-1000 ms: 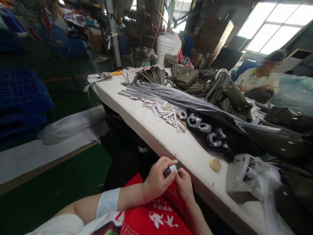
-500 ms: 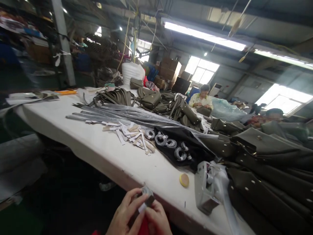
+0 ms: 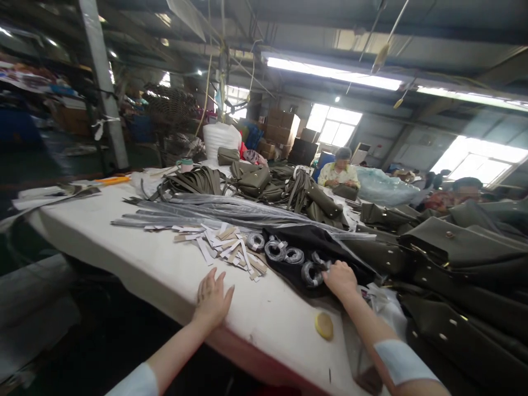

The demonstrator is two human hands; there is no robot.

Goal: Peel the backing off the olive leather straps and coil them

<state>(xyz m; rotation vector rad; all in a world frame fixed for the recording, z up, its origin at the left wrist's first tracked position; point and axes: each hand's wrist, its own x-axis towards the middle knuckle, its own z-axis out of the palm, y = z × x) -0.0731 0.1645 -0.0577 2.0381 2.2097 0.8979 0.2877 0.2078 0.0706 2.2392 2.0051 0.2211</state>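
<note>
My left hand [image 3: 212, 297] is over the near edge of the white table [image 3: 140, 247], fingers spread and holding nothing. Just beyond its fingertips lies a loose heap of white and tan paper strips [image 3: 229, 247]. My right hand [image 3: 341, 279] reaches to a black cloth [image 3: 297, 236], its fingers closed on a small plastic-wrapped coil [image 3: 320, 263] that they partly hide. Several similar coils [image 3: 275, 250], some with white paper bands, rest on the cloth to the left. Behind my right forearm a grey tape dispenser [image 3: 358, 352] is mostly hidden.
Long plastic-wrapped straps [image 3: 198, 206] lie across the table. Dark olive bags [image 3: 462, 242] are piled along the right. A round yellow-edged roll [image 3: 324, 325] sits near the front. A co-worker [image 3: 340, 170] sits across the table. A metal post [image 3: 105, 88] stands at left.
My hands were together at the table edge around a coil. They have parted: the left lies open on the table, while the right has reached forward to the coils on the black cloth.
</note>
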